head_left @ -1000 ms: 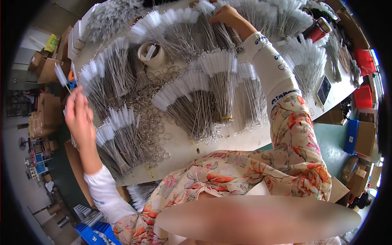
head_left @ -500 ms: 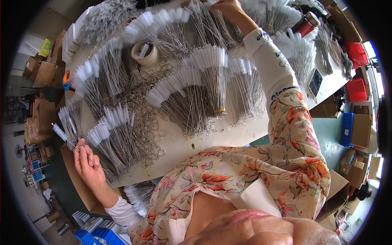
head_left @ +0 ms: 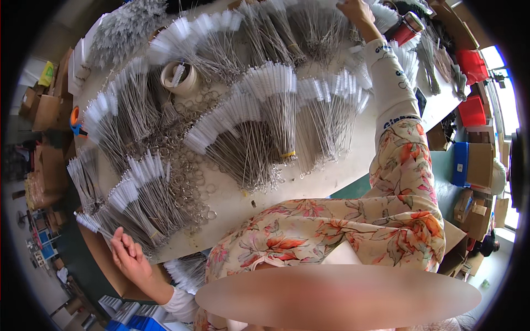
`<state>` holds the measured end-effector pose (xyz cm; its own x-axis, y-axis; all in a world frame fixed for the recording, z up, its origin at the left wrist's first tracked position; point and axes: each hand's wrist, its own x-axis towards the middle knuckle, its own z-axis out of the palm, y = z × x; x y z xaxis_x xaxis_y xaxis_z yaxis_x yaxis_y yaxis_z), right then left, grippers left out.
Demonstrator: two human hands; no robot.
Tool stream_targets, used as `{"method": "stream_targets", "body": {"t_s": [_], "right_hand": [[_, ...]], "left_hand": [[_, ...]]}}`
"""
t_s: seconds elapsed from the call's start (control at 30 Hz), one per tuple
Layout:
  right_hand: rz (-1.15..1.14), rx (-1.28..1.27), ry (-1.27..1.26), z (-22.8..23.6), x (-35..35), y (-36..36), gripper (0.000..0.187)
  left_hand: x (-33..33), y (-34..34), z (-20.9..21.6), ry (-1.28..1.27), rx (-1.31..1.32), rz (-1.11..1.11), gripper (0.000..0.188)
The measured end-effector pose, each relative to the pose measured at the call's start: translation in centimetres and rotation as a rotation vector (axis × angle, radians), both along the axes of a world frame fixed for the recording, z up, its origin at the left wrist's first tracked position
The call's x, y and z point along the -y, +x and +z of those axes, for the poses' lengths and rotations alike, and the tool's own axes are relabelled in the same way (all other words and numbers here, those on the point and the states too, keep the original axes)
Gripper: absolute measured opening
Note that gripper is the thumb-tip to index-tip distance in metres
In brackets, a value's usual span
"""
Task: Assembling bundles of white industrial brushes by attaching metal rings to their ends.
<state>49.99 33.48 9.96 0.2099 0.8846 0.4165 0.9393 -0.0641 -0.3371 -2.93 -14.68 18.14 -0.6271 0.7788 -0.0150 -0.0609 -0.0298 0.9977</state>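
Observation:
At the table's left edge, my left hand [head_left: 131, 258] is closed on the thin wire of a small white-bristled brush [head_left: 88, 222], whose bristle end points up and left. Close to that hand stands a bundle of wire brushes [head_left: 123, 194] with white heads. My right arm is stretched out to the far side. My right hand [head_left: 358, 10] is at the top edge of the picture with curled fingers, above more brush bundles [head_left: 317, 27]; what it holds, if anything, cannot be made out. Many small wire rings [head_left: 190, 179] lie loose on the table [head_left: 276, 198].
A cream pot [head_left: 181, 80] holding a brush stands among fanned brush bundles [head_left: 270, 88]. A red flask [head_left: 406, 28] and a dark phone [head_left: 420, 100] are at the right. Orange-handled scissors [head_left: 75, 120] sit at the left edge. Red bins [head_left: 472, 66] and cardboard boxes [head_left: 479, 165] stand beyond.
My right hand has moved to the right along the far side. My left hand, still holding the brush, is lower and slightly nearer me. The whole view has shifted a little.

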Motion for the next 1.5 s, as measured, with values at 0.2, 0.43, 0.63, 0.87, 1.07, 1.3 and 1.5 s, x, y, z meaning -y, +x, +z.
{"method": "stream_targets", "body": {"t_s": [0.2,0.43,0.63,0.87,1.07,1.3,1.5], "right_hand": [[0.068,-0.092,-0.230,-5.1,-3.7,5.6,0.034],[0.538,-0.654,0.343,7.6,7.2,-4.6,0.018],[1.244,-1.549,-0.162,8.0,23.4,-19.0,0.019],[1.233,-1.629,-0.140,5.5,32.8,-21.5,0.031],[0.979,-2.021,-0.660,-0.9,34.0,-19.2,0.028],[0.982,-1.370,-0.831,2.3,33.6,-14.2,0.020],[0.950,0.996,-0.193,-2.2,37.5,-11.3,0.003]], "left_hand": [[-2.1,1.3,-1.9,-0.016,0.125,-0.119,0.030],[-5.5,5.3,-1.0,0.002,-0.107,-0.246,0.026],[-11.3,14.7,-0.4,0.258,-0.353,-0.519,0.025],[-13.5,16.3,-3.6,0.710,-1.054,-0.340,0.018],[-10.0,18.6,-7.5,0.860,-0.948,-0.458,0.011],[-5.2,18.6,-12.2,0.562,-0.907,-0.684,0.024],[-2.3,15.8,-15.8,0.250,-0.727,-0.814,0.025]]}}
